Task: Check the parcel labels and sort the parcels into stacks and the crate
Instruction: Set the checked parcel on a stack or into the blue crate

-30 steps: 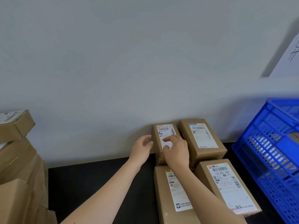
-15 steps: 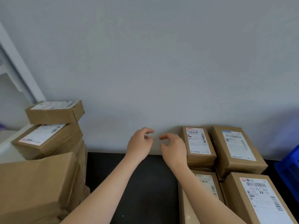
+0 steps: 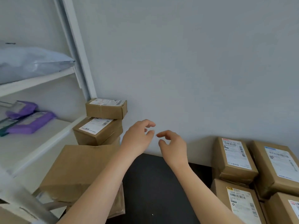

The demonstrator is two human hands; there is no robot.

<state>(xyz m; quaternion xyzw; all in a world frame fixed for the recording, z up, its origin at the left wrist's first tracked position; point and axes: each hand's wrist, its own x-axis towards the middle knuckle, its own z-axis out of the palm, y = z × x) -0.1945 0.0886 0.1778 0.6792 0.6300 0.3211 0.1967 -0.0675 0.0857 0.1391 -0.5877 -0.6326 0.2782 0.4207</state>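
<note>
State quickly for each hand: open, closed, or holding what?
Left hand: open, loosely curled, holding nothing.
Right hand: open, loosely curled, holding nothing.

Brown cardboard parcels lie to both sides of the black tabletop (image 3: 153, 183) strip. At its left edge, a small labelled box (image 3: 106, 109) sits askew atop a second labelled box (image 3: 97, 132), with a large plain parcel (image 3: 80, 168) in front. At its right edge, four parcels (image 3: 234, 157) lie in two rows, white labels up.
</note>
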